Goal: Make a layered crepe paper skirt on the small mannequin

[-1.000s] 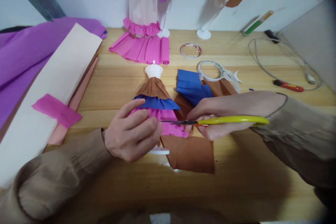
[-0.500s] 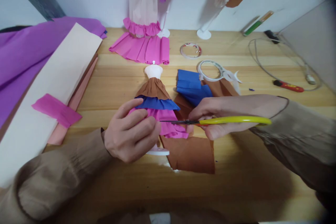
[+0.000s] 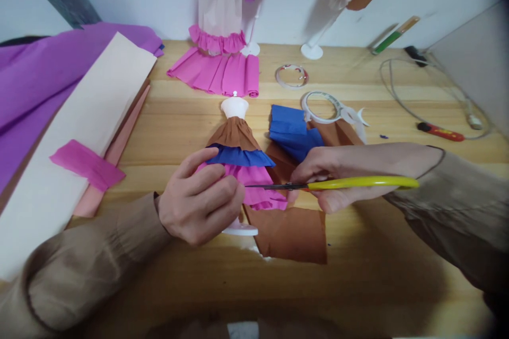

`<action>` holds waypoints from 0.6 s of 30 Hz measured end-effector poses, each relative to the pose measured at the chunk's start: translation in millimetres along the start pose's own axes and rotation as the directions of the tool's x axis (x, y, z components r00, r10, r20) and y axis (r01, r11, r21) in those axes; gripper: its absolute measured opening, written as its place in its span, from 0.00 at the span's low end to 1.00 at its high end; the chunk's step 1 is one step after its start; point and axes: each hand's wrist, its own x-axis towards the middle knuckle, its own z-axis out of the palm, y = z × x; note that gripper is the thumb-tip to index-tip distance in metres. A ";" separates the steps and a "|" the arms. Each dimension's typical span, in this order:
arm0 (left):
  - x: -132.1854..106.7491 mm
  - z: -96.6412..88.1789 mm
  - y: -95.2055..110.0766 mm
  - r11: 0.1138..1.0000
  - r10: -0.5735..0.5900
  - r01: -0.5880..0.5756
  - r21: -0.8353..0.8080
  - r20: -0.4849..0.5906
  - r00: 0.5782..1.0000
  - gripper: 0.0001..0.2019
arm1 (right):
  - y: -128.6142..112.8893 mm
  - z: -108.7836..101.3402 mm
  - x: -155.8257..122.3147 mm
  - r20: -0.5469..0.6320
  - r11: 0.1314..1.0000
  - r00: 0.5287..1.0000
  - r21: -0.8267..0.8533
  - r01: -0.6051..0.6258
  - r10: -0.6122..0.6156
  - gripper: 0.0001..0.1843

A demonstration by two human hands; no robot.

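A small white mannequin (image 3: 234, 106) lies on the wooden table (image 3: 191, 111), dressed in a tiered crepe-paper skirt (image 3: 238, 154) of brown, blue and pink. My left hand (image 3: 199, 198) is closed on the pink bottom tier, pinching its edge. My right hand (image 3: 342, 172) grips yellow-handled scissors (image 3: 358, 183), blades pointing left and almost closed at the pink hem beside my left fingers. The mannequin's round white base (image 3: 239, 230) shows below my left hand.
Brown paper (image 3: 292, 233) lies under the skirt, with folded blue paper (image 3: 292, 130) beyond it. Tape rolls (image 3: 322, 106), a pleated pink piece (image 3: 217, 71), purple and cream paper sheets (image 3: 79, 111) at left, other dressed mannequins at the back, a cable and a red tool (image 3: 441, 131) at right.
The view has shifted slightly. Both hands stay at the pink hem, and the scissors have edged a little to the right.
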 end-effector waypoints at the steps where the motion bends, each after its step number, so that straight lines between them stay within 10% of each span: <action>1: -0.4 0.4 0.0 1.000 0.005 -0.005 -0.002 0.001 1.000 0.06 | 0.1 -0.1 -0.2 0.020 1.000 1.000 0.018 -0.015 0.015 0.42; 18: -7.2 4.8 2.0 0.998 0.058 -0.059 -0.036 -0.013 0.998 0.06 | 6.1 2.5 -0.5 0.027 0.995 0.999 0.097 0.025 -0.028 0.39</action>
